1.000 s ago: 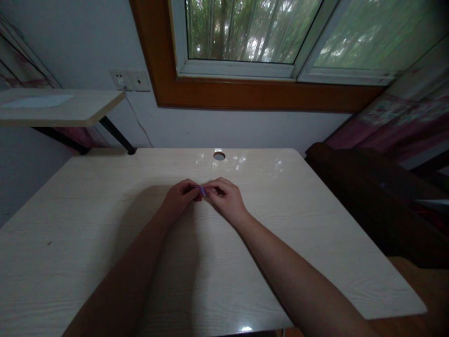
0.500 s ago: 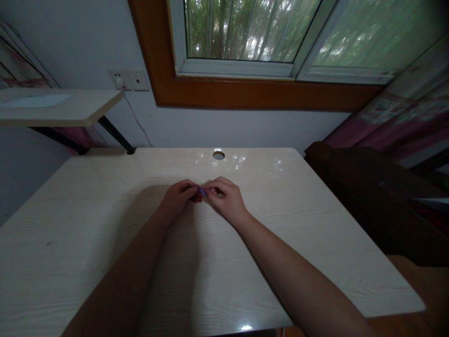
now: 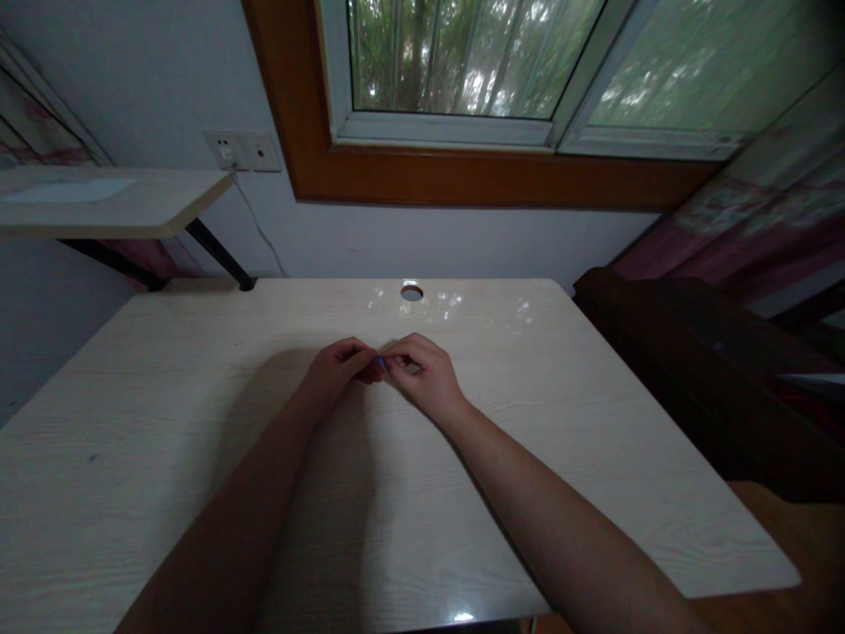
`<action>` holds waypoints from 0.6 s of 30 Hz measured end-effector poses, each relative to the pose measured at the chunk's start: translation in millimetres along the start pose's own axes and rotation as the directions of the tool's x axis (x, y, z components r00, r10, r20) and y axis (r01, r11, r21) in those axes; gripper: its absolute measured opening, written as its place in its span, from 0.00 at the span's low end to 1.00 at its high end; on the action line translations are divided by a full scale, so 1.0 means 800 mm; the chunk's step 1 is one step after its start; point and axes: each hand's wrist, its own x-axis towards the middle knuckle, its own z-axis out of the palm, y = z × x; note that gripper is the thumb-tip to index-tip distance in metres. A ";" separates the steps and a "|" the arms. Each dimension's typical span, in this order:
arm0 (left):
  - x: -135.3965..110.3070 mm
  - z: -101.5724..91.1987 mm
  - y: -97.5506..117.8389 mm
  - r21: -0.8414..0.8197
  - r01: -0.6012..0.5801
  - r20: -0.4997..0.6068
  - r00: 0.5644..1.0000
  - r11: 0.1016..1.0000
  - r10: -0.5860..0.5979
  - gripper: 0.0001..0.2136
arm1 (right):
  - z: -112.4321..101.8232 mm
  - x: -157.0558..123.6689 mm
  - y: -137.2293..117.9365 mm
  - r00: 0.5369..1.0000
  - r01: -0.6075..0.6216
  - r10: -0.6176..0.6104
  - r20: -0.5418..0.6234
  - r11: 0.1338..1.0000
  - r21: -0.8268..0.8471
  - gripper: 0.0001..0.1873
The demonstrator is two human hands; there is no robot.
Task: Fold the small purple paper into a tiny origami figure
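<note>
Between my fingertips, over the middle of the pale wood-grain desk (image 3: 568, 493), is a tiny blue-purple piece (image 3: 380, 362); most of it is hidden, and its kind cannot be made out. My left hand (image 3: 335, 374) pinches it from the left with thumb and forefinger, the other fingers curled underneath. From the right, my right hand (image 3: 428, 374) pinches at the same piece, its thumb and fingers forming a loop. The fingertips of both hands nearly meet. Both forearms reach in from the near edge, and a shadow falls on the desk beside the left one.
Behind the hands is a round cable hole (image 3: 412, 293) in the desk. A raised shelf (image 3: 185, 198) on black legs stands at the back left, near a wall socket (image 3: 244, 151) with a white cord. A window is behind; dark furniture (image 3: 700, 370) stands to the right.
Both hands keep almost the same place and pinch. Slightly less of the blue-purple piece shows between the fingertips now.
</note>
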 end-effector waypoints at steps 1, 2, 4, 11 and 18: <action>0.000 0.000 0.000 0.007 0.000 -0.003 1.000 1.000 0.000 0.12 | 0.000 0.000 0.000 1.000 0.001 -0.001 0.001 1.000 0.002 0.05; 0.000 0.000 0.000 0.013 0.000 -0.007 1.000 1.000 0.000 0.12 | 0.000 0.000 0.000 1.000 0.002 -0.002 0.002 1.000 0.004 0.05; 0.000 0.000 0.000 0.018 0.001 -0.021 1.000 1.000 0.000 0.12 | 0.000 0.000 0.001 1.000 0.001 -0.001 0.003 1.000 0.008 0.06; 0.000 0.000 -0.002 -0.012 0.001 -0.019 1.000 1.000 -0.001 0.12 | 0.000 0.001 0.002 1.000 -0.017 0.017 -0.001 0.999 0.046 0.06; 0.002 0.000 -0.005 0.013 -0.013 -0.005 1.000 1.000 0.013 0.12 | -0.002 0.002 -0.001 0.999 -0.043 0.042 0.025 0.998 0.050 0.05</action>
